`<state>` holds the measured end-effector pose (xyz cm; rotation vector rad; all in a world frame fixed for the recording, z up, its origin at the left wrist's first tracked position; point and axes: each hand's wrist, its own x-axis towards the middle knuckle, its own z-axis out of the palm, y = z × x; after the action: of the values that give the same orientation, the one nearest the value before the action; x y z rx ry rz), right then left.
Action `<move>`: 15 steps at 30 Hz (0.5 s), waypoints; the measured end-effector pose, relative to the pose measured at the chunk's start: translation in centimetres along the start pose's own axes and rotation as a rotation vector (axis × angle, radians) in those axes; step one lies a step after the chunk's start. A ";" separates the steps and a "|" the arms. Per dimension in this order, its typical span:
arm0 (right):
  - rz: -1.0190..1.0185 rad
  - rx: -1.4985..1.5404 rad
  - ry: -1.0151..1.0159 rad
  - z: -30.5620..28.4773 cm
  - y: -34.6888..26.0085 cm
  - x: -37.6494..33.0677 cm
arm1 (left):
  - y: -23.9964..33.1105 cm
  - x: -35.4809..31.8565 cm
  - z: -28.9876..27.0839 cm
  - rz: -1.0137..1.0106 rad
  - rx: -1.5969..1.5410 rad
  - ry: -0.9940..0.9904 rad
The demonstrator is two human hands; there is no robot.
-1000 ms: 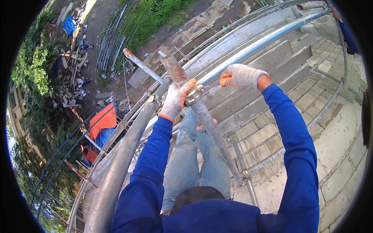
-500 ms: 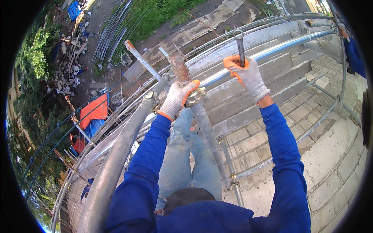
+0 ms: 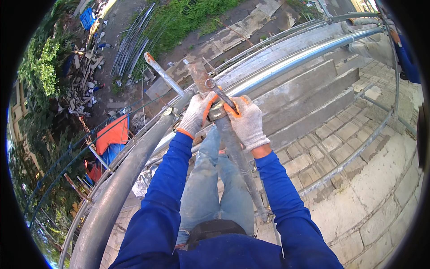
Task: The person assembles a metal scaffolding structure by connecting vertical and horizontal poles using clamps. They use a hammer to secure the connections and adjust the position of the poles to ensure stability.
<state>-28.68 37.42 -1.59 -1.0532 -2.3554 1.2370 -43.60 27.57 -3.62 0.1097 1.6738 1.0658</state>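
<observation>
My gloved right hand (image 3: pixel 247 124) is closed on a dark steel ring spanner (image 3: pixel 224 96). The spanner's ring end points up and left, across the upright scaffold pipe (image 3: pixel 238 154). A metal scaffold clamp (image 3: pixel 217 110) sits around this pipe, between my two hands. Above the clamp, the pipe's rusty top (image 3: pixel 197 71) sticks up. My gloved left hand (image 3: pixel 196 114) wraps the pipe beside the clamp, thumb on top; its other fingers are hidden. Whether the spanner touches a nut cannot be made out.
A thick grey pipe (image 3: pixel 123 184) runs past my left arm. A shiny horizontal rail (image 3: pixel 304 53) and stacked concrete ledges (image 3: pixel 309 96) lie ahead. Far below on the left are debris and an orange sheet (image 3: pixel 111 133). Another person's blue sleeve (image 3: pixel 406 62) shows at the right edge.
My right hand has come down and left with the spanner, from raised at the right to beside the clamp. The spanner has tilted left. My left hand stays at the pipe.
</observation>
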 end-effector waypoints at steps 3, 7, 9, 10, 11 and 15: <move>-0.184 0.061 -0.135 -1.6 0.5 0.9 | -0.1 0.4 0.1 0.011 -0.002 0.025; 0.331 0.308 -0.118 -2.1 -1.4 0.8 | 0.1 0.3 0.0 -0.073 -0.081 -0.022; 0.274 0.143 -0.158 -1.3 -0.7 1.1 | 0.4 0.2 0.2 -0.106 -0.117 -0.003; 0.245 0.061 -0.177 -1.1 -0.4 1.2 | 0.5 0.1 0.3 -0.123 -0.134 0.006; 0.188 -0.016 -0.169 -1.0 -0.6 1.1 | 0.2 0.2 0.1 -0.121 -0.146 -0.007; 0.043 0.041 -0.114 -1.3 -0.9 0.7 | -0.6 0.5 -0.2 -0.107 -0.147 -0.024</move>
<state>-28.87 38.36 -0.20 -1.0521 -2.3911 1.3892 -43.67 27.39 -4.33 -0.0621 1.5567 1.0982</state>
